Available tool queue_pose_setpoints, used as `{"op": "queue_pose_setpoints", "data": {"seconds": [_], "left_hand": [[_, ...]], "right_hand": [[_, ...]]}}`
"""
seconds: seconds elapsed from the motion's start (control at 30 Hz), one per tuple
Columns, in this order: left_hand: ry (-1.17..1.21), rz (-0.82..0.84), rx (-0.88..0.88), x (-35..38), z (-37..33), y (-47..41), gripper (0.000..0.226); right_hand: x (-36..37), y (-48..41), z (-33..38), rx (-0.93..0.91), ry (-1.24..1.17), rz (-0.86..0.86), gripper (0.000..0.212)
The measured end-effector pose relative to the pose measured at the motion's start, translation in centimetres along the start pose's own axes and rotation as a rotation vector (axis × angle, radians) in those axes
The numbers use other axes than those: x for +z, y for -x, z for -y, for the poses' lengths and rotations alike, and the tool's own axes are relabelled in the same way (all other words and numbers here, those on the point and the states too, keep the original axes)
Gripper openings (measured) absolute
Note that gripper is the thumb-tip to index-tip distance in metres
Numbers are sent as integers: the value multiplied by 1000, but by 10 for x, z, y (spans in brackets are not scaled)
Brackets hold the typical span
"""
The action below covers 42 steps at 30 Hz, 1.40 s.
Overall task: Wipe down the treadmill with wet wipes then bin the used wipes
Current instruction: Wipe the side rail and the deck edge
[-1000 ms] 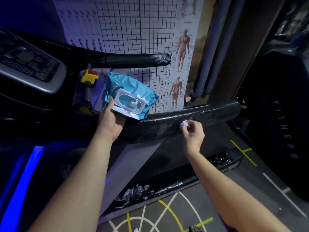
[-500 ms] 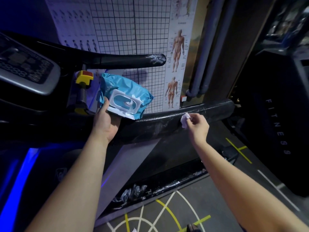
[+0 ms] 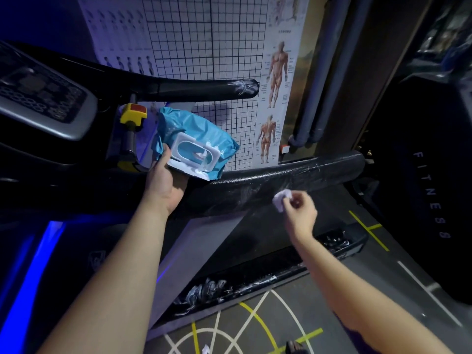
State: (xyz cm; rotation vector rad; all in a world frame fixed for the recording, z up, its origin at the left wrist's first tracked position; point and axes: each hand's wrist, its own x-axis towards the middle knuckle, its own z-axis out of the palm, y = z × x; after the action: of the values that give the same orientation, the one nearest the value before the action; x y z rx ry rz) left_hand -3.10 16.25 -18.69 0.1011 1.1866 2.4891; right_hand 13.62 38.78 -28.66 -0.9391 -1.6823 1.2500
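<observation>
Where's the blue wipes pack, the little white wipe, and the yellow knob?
wipes pack (image 3: 199, 127): head view, blue wrapper just above the lid.
white wipe (image 3: 281, 200): head view, middle of the crumpled wad.
yellow knob (image 3: 131, 116): head view, its yellow body.

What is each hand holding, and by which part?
Left hand grips the wipes pack by its near end; right hand pinches the edge of a crumpled wipe.

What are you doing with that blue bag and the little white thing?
A person is cleaning a black treadmill. The left hand holds a blue soft plastic pack of wet wipes, its white lid flipped open, beside the grey console. The right hand pinches a small crumpled white wipe at the lower edge of the black padded handrail, which shows shiny streaks. Another white scrap lies on the grey floor; no bin is in view.
</observation>
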Motion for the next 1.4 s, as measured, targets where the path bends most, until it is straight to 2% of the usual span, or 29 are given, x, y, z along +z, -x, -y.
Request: {"op": "queue_pose_setpoints", "data": {"seconds": [0.1,0.23,0.3,0.4,0.47,0.5,0.57,0.63,0.7,0.8,0.9,1.0,1.07,1.17,1.23,1.33,1.4], "left_hand": [[-8,0,1,-2,1,-2,50],[-27,14,-5,-6,3,-7,52],[-33,13,-3,-5,2,-9,52],[-31,20,-3,-4,2,-7,52],[-39,24,3,-4,1,-5,50],[-42,32,2,-4,1,-5,50],[-43,36,1,-5,1,-5,50],[-45,36,6,-4,2,-4,49],[-43,40,12,-3,2,-3,49],[-40,32,14,-4,1,-2,47],[-35,18,0,-3,0,-2,41],[-36,11,4,-3,1,-1,43],[-37,7,10,-3,0,0,40],[-43,15,16,-2,-1,1,35],[-35,14,13,-2,-1,2,34],[-35,15,8,-3,-2,2,38],[-37,28,-3,-5,-1,1,44]], "right_hand": [[1,-29,15,-29,31,-82,14],[21,-29,-2,39,91,-122,24],[29,-14,-10,104,50,-128,18],[37,22,-26,163,86,28,23],[37,41,-35,209,87,129,16],[35,45,-35,224,43,117,11],[28,38,-29,236,-56,-24,8],[17,18,-13,176,-86,-157,8],[10,-9,-4,115,-68,-184,10],[12,-34,-1,106,-15,-126,11],[18,-29,-10,194,35,-85,6],[20,3,-24,301,81,106,31],[20,26,-27,326,111,208,36],[26,49,-17,234,105,230,18],[35,56,0,37,48,252,6],[50,55,29,-279,-19,246,7],[58,52,38,-388,-29,228,8]]}}
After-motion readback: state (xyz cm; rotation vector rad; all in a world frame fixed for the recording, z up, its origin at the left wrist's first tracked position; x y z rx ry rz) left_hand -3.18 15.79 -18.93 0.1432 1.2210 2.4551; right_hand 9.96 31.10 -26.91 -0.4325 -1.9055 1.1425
